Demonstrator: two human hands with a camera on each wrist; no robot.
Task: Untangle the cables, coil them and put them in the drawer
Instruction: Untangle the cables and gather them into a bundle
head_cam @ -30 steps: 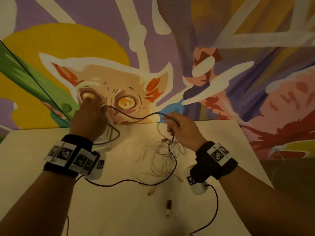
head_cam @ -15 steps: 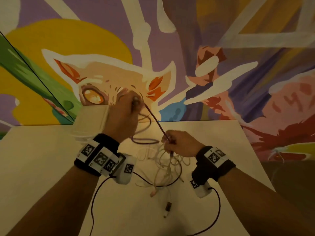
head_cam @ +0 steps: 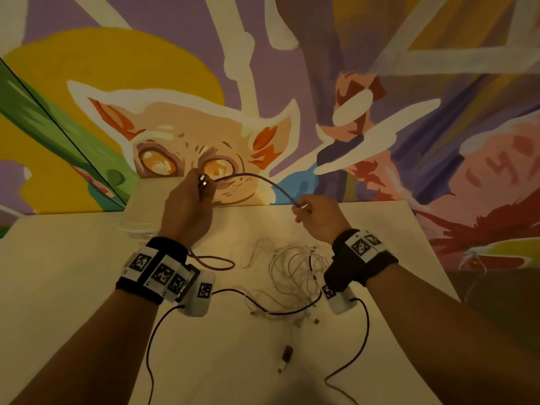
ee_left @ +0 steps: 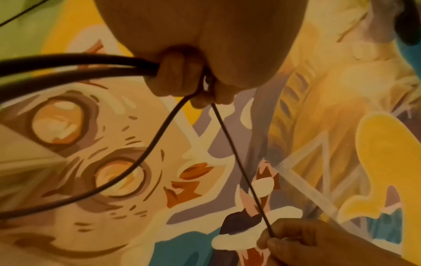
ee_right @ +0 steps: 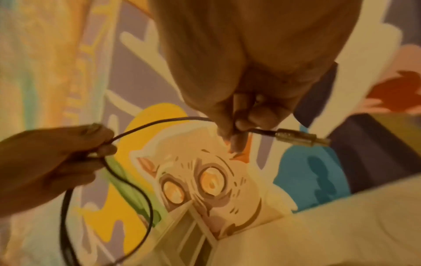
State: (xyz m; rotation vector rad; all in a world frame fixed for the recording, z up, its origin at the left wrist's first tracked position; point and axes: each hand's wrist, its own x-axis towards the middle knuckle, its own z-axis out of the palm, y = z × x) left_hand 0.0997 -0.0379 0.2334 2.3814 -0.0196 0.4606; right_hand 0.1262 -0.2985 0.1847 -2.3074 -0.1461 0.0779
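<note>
Mural [head_cam: 380, 83]: filling the wall behind, a painted cat face in its middle. Tabletop [head_cam: 73, 273]: pale, carrying everything below. Drawer unit [head_cam: 146, 206]: standing at the tabletop's far edge, just behind the left hand. White cables [head_cam: 292, 270]: lying in a loose tangle on the tabletop between the two wrists. Left hand [head_cam: 187, 214]: lifting clear of the tabletop, fingers [ee_left: 173, 75] curling round gathered loops of the dark cable [head_cam: 263, 181]. Right hand [head_cam: 320, 219]: pinching the same cable near its plug [ee_right: 303, 138], fingers [ee_right: 230, 126] closing on it. Dark cable: arching between both hands, one loop sagging beneath the left wrist.
</note>
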